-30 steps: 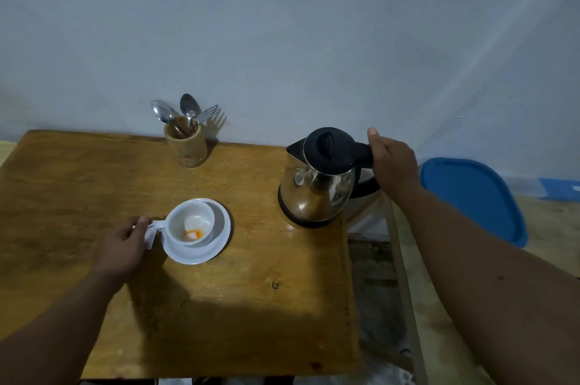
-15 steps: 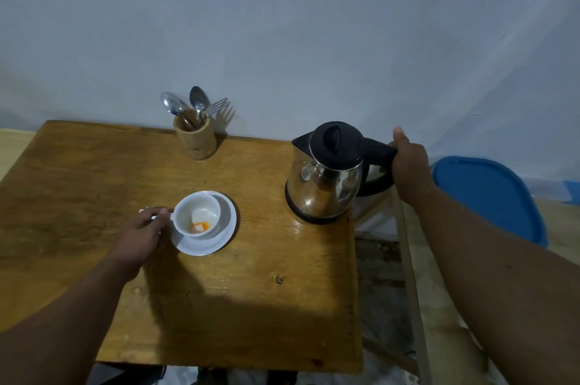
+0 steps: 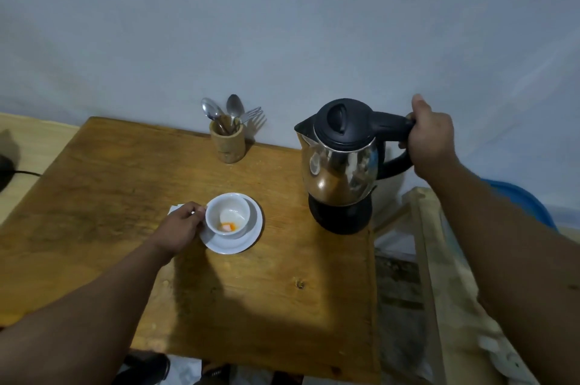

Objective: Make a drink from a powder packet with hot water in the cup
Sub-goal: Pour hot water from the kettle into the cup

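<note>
A white cup [image 3: 229, 215] stands on a white saucer [image 3: 251, 238] in the middle of the wooden table [image 3: 110, 196]. Orange powder [image 3: 228, 226] lies in the bottom of the cup. My left hand [image 3: 180, 226] grips the cup's handle on its left side. A white scrap, perhaps the packet [image 3: 174, 209], peeks out behind that hand. The steel kettle [image 3: 340, 171] with a black lid is lifted slightly off its black base [image 3: 340, 218] at the table's right edge. My right hand [image 3: 431, 141] is closed around the kettle's black handle.
A wooden holder [image 3: 228, 143] with spoons and a fork stands at the table's back edge by the wall. A blue lidded container [image 3: 521, 199] sits off to the right, beyond a wooden rail [image 3: 426, 259]. A black cable [image 3: 18, 173] lies at far left.
My right hand has raised the kettle a little off its base. My left hand has closed on the cup's handle. The view has shifted, so everything sits further right.
</note>
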